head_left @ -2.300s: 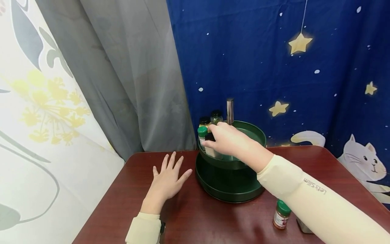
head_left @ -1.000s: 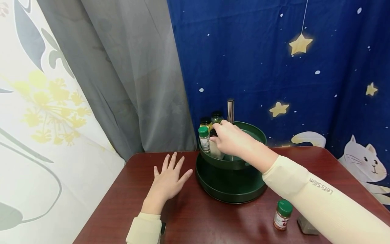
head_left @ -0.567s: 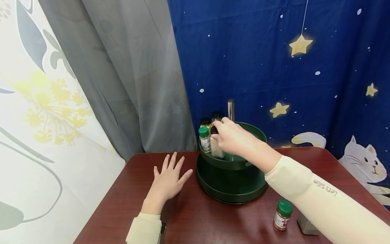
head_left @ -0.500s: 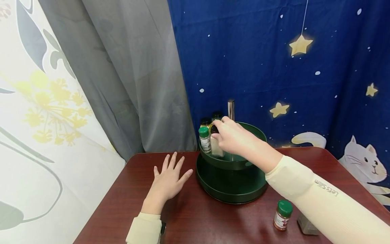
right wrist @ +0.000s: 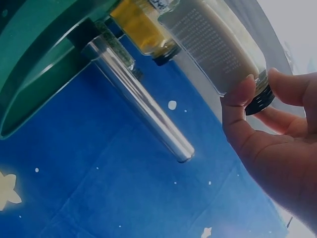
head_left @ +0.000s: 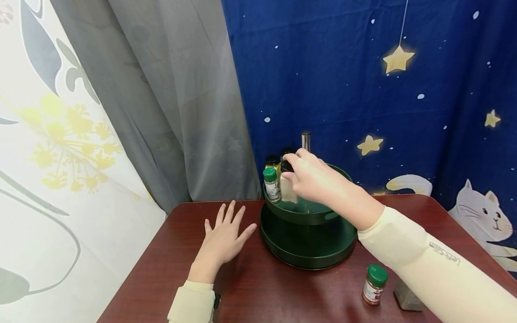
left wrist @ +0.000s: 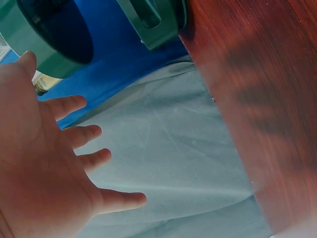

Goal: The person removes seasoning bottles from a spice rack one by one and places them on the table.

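Observation:
My right hand (head_left: pixel 319 179) grips a clear square spice jar (head_left: pixel 288 189) by its black lid, fingers and thumb on either side. The jar, with pale powder and printed text in the right wrist view, is upright in the upper tier of a green two-tier turntable (head_left: pixel 311 219). Close at its left stands a green-capped spice jar (head_left: pixel 271 188). A yellow-filled jar (right wrist: pixel 141 27) and a green-herb jar (right wrist: pixel 119 52), both black-lidded, stand behind. My left hand (head_left: pixel 222 240), fingers straight and spread, is over the table left of the turntable, holding nothing.
A metal post (head_left: pixel 306 141) rises from the turntable's middle. Near the right front, a green-capped jar of red spice (head_left: pixel 374 287) stands on the brown table (head_left: pixel 282 296). Beside it a greyish square jar (head_left: pixel 408 298) is partly covered by my right sleeve. Curtains hang behind.
My right hand has moved right and slightly up, still gripping the black-lidded jar. That jar has shifted away from the green-capped jar in the tier. The left hand has stayed almost in place.

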`<state>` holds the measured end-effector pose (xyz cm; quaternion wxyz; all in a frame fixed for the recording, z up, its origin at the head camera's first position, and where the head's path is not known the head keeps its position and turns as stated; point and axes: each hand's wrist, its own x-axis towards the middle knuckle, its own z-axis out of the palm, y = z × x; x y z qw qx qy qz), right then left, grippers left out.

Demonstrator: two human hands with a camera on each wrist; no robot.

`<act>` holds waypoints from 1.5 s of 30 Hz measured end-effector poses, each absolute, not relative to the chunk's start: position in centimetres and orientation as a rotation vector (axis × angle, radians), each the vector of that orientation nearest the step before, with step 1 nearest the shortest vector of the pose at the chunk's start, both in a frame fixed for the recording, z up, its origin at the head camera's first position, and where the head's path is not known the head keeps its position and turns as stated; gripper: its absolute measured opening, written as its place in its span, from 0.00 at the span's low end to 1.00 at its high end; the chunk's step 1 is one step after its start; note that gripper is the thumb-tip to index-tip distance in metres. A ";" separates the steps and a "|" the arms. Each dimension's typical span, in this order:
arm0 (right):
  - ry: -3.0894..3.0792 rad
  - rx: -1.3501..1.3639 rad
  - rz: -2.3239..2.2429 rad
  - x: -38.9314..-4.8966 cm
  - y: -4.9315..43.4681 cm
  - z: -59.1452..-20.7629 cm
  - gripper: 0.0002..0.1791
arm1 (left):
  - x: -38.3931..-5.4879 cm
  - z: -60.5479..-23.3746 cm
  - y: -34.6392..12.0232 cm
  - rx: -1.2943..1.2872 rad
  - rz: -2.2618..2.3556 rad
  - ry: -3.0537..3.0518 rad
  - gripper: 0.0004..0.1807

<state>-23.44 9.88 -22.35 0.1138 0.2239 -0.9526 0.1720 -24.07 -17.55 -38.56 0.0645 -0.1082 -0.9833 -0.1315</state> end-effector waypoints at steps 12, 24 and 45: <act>-2.748 0.655 0.566 -20.9 10.5 -21.7 0.29 | -24.0 -38.6 -17.5 -0.332 -0.391 -2.959 0.43; -2.666 0.748 0.572 -18.4 11.2 -21.9 0.28 | -24.0 -38.8 -17.6 -0.328 -0.396 -2.961 0.43; -2.577 0.823 0.560 -15.7 12.6 -23.9 0.24 | -24.1 -39.0 -17.6 -0.323 -0.399 -2.973 0.44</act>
